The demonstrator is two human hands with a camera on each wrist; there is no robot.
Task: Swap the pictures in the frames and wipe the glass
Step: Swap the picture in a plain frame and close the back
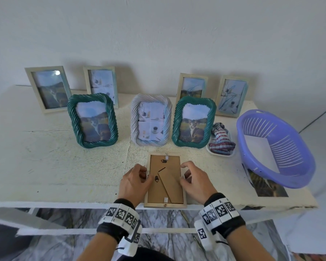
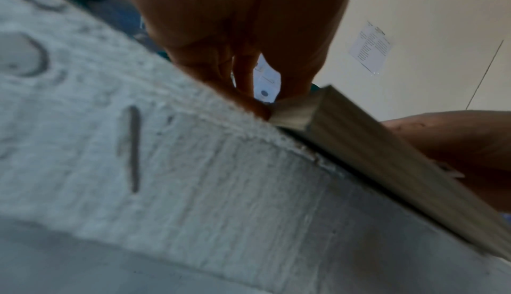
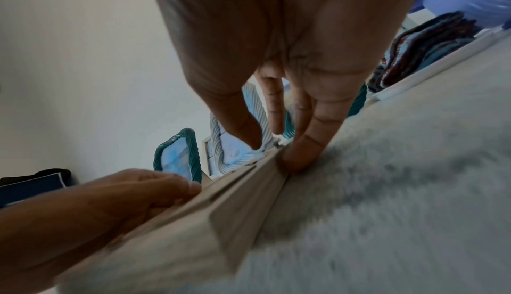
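Note:
A light wooden frame [image 1: 165, 181] lies face down at the table's front edge, its brown backing and folded stand facing up. My left hand [image 1: 137, 178] grips its left side, fingers curled on the rim, thumb near a black turn clip [image 1: 156, 178]. My right hand [image 1: 192, 176] holds the right side, fingertips [image 3: 301, 152] against the outer edge at the tabletop. The frame's edge [image 2: 373, 156] shows close up in the left wrist view. A striped cloth [image 1: 221, 142] sits bunched on a small white tray [image 1: 213, 150] to the right.
Three rope-rimmed frames, green [image 1: 92, 120], white [image 1: 151, 120] and green [image 1: 194, 122], stand behind the work spot, with several pale wooden frames along the wall. A purple basket [image 1: 275, 147] at the right holds a white sheet and rests partly on a loose photo [image 1: 267, 185].

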